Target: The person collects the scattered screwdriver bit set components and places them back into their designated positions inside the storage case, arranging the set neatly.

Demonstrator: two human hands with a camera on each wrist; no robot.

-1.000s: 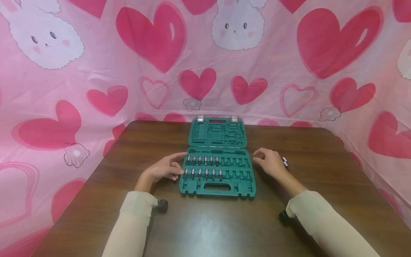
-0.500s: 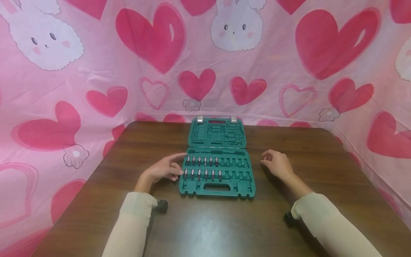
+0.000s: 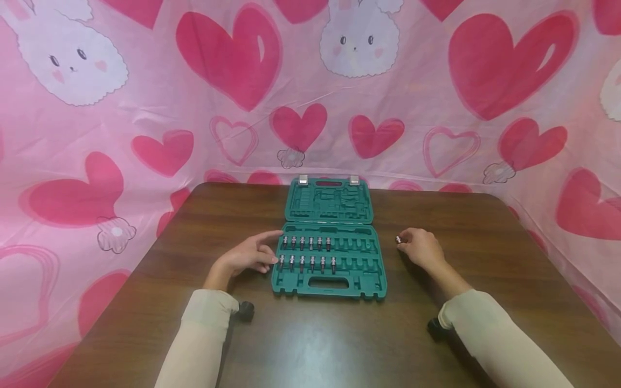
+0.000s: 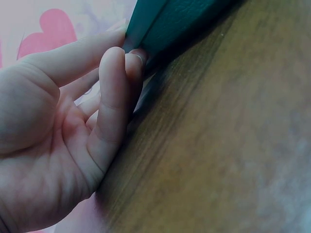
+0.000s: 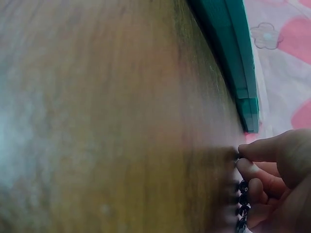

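In the head view, my left hand [image 3: 245, 254] lies at the left edge of the green socket case [image 3: 329, 299]. Its index finger reaches out along the edge and its thumb touches the side; the left wrist view shows the fingertips against the case wall [image 4: 165, 29]. On the table to the right of the case, my right hand [image 3: 421, 249] pinches a small chrome bit socket [image 3: 398, 239] between thumb and index finger. Under the other fingers, in the right wrist view, several dark bit sockets [image 5: 243, 199] stand in a row, partly hidden.
Several bit sockets [image 3: 311, 243] fill the left part of the case's two rows; slots to the right [image 3: 356, 264] are bare. The opened lid [image 3: 328, 202] leans back toward the heart-patterned cloth [image 3: 310, 81]. The brown table [image 3: 310, 345] lies beneath.
My right hand has moved right, away from the case's edge, and a bit socket now shows at its fingertips. Loose sockets seen earlier beyond this hand are now hidden. My left hand stays put.
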